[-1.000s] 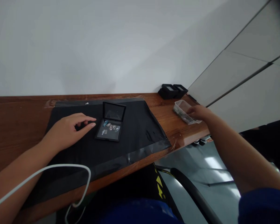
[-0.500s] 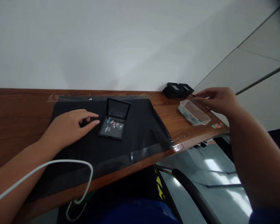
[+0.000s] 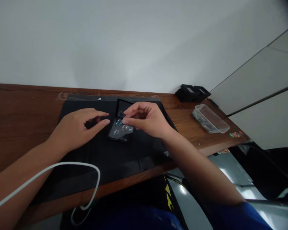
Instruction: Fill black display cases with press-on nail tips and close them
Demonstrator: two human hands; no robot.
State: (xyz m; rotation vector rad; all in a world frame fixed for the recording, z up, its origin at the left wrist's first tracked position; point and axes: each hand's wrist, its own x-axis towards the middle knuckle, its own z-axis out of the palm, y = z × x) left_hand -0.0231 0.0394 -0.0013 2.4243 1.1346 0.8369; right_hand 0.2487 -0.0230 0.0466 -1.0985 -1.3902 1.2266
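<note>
A small black case (image 3: 112, 135) lies on the black mat (image 3: 134, 151) with its lid (image 3: 122, 107) raised. Several small clear and bluish pieces (image 3: 127, 128) rest inside it. Over the case's right side, my right hand (image 3: 150, 119) hovers with thumb and fingers pinched together; whatever they hold is too small to make out. It covers part of the lid. My left hand (image 3: 79, 126) is just left of the case, thumb and index finger apart, holding nothing.
A clear plastic box (image 3: 219, 123) with small greenish packets stands at the table's right end. Behind it, two black containers (image 3: 188, 92) are near the wall. A white cable (image 3: 74, 163) loops across my left forearm and past the table's front edge.
My right hand has moved left from above the clear plastic box, where it pinched a small dark green piece, to the black case. The view has shifted slightly. My left hand stays beside the case.
</note>
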